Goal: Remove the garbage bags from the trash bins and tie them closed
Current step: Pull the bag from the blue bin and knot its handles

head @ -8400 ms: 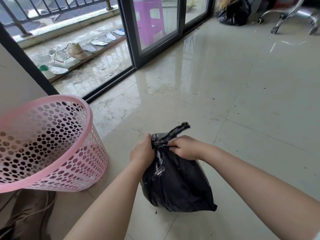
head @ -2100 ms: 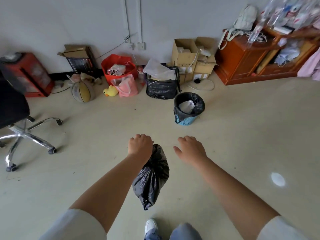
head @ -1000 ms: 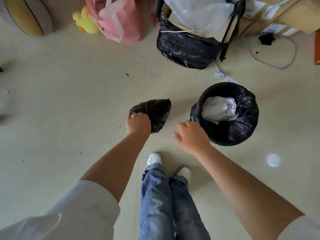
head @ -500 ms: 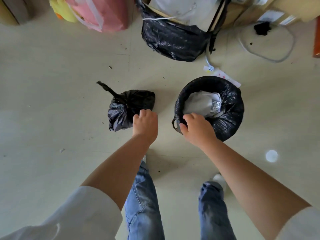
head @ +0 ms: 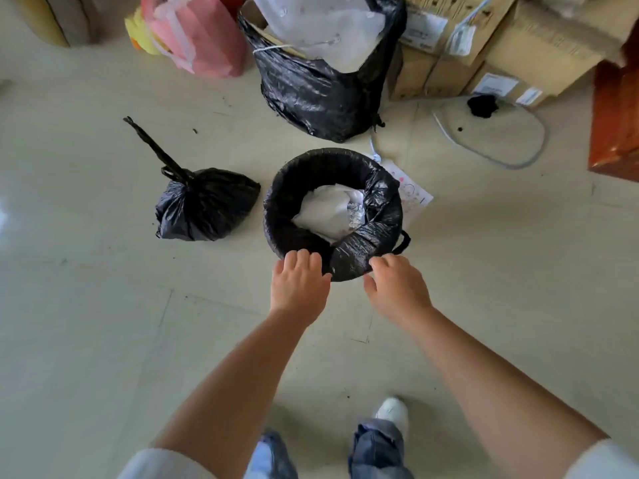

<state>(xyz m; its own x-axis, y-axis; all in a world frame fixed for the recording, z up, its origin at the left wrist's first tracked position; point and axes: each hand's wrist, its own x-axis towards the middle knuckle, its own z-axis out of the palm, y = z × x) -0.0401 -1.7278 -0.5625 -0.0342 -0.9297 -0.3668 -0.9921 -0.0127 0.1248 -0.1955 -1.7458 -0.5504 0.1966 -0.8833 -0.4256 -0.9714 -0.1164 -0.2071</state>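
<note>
A small round trash bin lined with a black garbage bag [head: 377, 233] stands on the floor in front of me, with white crumpled waste [head: 328, 210] inside. My left hand [head: 299, 285] rests on the near rim, fingers curled over the bag's edge. My right hand [head: 396, 286] touches the rolled bag edge on the near right side; whether it grips the plastic is unclear. A tied black garbage bag [head: 204, 205] lies on the floor to the left of the bin, its twisted tail pointing up-left, free of both hands.
Behind the bin stands a large black bag [head: 318, 88] stuffed with white plastic, cardboard boxes [head: 484, 39], a pink bag [head: 197, 32] and a looped grey cable [head: 491, 160]. A wooden cabinet corner [head: 615, 108] is at right. A printed paper [head: 411, 191] lies beside the bin. My feet are below.
My left hand let go of the tied bag, which now lies on the floor, and moved right onto the bin's rim. My right hand shifted along the rim to the right.
</note>
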